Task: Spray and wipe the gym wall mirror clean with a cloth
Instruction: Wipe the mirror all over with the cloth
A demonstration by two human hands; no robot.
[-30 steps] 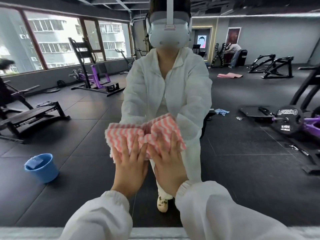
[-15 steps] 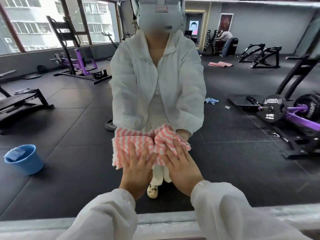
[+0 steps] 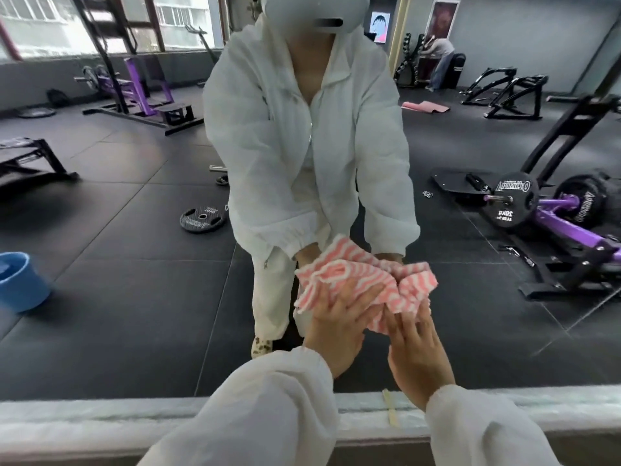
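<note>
The wall mirror fills the view and reflects the gym and me in a white jacket. A pink-and-white striped cloth is bunched flat against the glass, low and right of centre. My left hand presses its left part with straight, spread fingers. My right hand presses its lower right part the same way, and the two hands lie side by side. No spray bottle is in view.
The mirror's pale bottom ledge runs across the foot of the view. Reflected in the glass are a blue bucket at left, a weight plate on the black floor, purple machines at right and a person far back.
Both hands have slid the cloth down and to the right across the glass. The view has tilted lower, bringing more of the bottom ledge into sight.
</note>
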